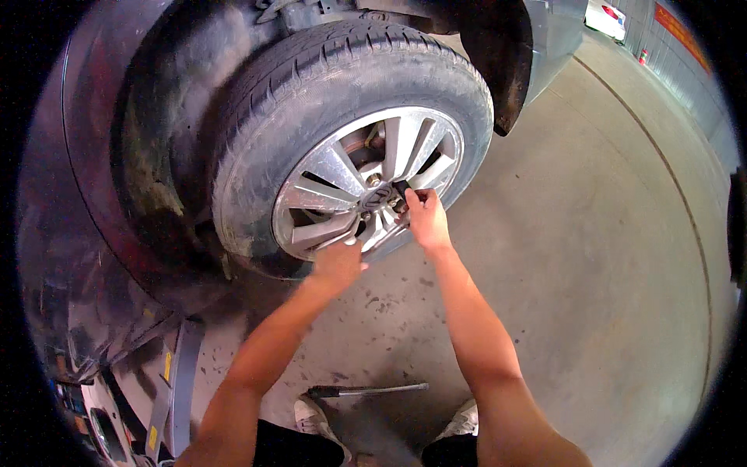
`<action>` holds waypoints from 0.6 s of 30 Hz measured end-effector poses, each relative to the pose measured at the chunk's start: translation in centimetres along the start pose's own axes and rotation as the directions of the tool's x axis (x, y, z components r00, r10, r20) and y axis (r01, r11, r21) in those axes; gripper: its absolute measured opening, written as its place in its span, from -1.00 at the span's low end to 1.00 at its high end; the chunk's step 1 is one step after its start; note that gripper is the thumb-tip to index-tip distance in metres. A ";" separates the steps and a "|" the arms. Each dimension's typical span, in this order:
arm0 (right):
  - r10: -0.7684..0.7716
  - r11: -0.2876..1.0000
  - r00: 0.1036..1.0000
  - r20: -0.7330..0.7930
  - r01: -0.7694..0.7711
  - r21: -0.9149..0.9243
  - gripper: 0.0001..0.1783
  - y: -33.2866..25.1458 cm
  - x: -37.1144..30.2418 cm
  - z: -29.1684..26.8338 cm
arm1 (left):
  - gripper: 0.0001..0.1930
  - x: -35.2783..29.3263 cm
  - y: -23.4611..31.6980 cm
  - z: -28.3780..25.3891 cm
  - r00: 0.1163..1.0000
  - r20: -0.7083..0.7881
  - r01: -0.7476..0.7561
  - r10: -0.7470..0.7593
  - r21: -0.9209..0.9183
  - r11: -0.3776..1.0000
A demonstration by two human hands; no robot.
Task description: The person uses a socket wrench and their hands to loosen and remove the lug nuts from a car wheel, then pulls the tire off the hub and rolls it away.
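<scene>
A car wheel with a worn black tyre (pixel 350 86) and a silver multi-spoke alloy rim (pixel 401 144) stands in the wheel arch in front of me. My right hand (pixel 428 219) is closed at the right of the hub, thumb and fingers pinching a small black piece (pixel 401 187) beside the centre cap (pixel 378 196). What that piece is I cannot make out. My left hand (pixel 339 265) is at the lower edge of the rim, fingers curled around its lower part, with the fingertips partly hidden. A wheel bolt (pixel 373 180) shows above the centre cap.
A long bar tool (pixel 381 391) with a dark handle lies on the concrete floor (pixel 591 257) between my shoes. Dark bodywork (pixel 101 233) rises on the left. Grey metal lift arms (pixel 185 381) with yellow labels are at lower left. A white car (pixel 604 19) is parked far right.
</scene>
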State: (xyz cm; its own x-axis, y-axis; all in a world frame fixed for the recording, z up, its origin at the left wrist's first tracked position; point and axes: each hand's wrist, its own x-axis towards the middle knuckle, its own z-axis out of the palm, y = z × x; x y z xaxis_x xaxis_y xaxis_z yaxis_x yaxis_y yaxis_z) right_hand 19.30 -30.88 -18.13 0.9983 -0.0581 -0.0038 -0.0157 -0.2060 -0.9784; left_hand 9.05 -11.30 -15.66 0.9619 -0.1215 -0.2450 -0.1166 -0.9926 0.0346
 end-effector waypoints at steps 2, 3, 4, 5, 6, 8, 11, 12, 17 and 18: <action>-0.163 0.982 0.983 -0.080 0.154 -0.111 -0.51 -1.2 -1.0 -0.2 | -0.57 3.4 0.8 5.5 0.995 -0.087 -0.067 0.054 -0.149 0.987; -0.192 0.973 0.978 -0.083 0.178 -0.150 -0.52 -1.5 -1.3 -0.7 | -0.59 4.8 2.1 7.4 0.991 -0.115 -0.102 0.071 -0.291 0.951; -0.224 0.961 0.971 -0.084 0.205 -0.186 -0.53 -1.9 -1.4 -1.0 | -0.61 6.3 3.0 9.6 0.976 -0.210 -0.138 0.055 -0.401 0.906; -0.234 0.958 0.970 -0.071 0.218 -0.185 -0.55 -2.3 -1.5 -0.5 | -0.62 7.4 3.2 10.7 0.977 -0.214 -0.125 0.020 -0.487 0.864; -0.242 0.955 0.969 -0.057 0.228 -0.190 -0.56 -2.5 -1.5 -0.3 | -0.63 7.8 3.4 11.0 0.977 -0.213 -0.114 -0.013 -0.574 0.811; -0.243 0.954 0.969 -0.037 0.232 -0.190 -0.55 -2.4 -1.1 0.1 | -0.61 6.9 2.7 11.3 0.974 -0.227 -0.116 -0.015 -0.552 0.826; -0.125 0.990 0.992 -0.033 0.122 -0.063 -0.49 0.9 1.3 -1.0 | -0.58 3.0 2.8 6.4 0.997 -0.068 -0.055 0.031 -0.399 0.915; -0.116 0.991 0.993 -0.017 0.114 -0.076 -0.49 1.0 1.6 -1.1 | -0.58 0.8 1.2 3.8 0.993 -0.104 -0.083 0.049 -0.353 0.932; 0.068 0.993 0.996 0.061 -0.073 0.093 -0.41 0.7 1.5 -0.8 | -0.67 -8.3 -0.6 -11.6 0.897 -0.438 -0.052 -0.051 -0.220 0.974; 0.115 0.979 0.990 0.076 -0.126 0.163 -0.38 -0.1 1.1 -0.8 | -0.68 -8.9 -0.3 -13.0 0.817 -0.576 -0.098 -0.019 -0.172 0.980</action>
State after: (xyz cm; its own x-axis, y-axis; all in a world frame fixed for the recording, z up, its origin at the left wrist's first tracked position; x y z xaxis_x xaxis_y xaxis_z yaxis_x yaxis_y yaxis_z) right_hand 20.39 -31.68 -17.89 0.9913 -0.0073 -0.1318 -0.1319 -0.0349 -0.9906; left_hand 3.72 -9.86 -0.85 0.9309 -0.0775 0.3569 -0.1661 -0.9601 0.2249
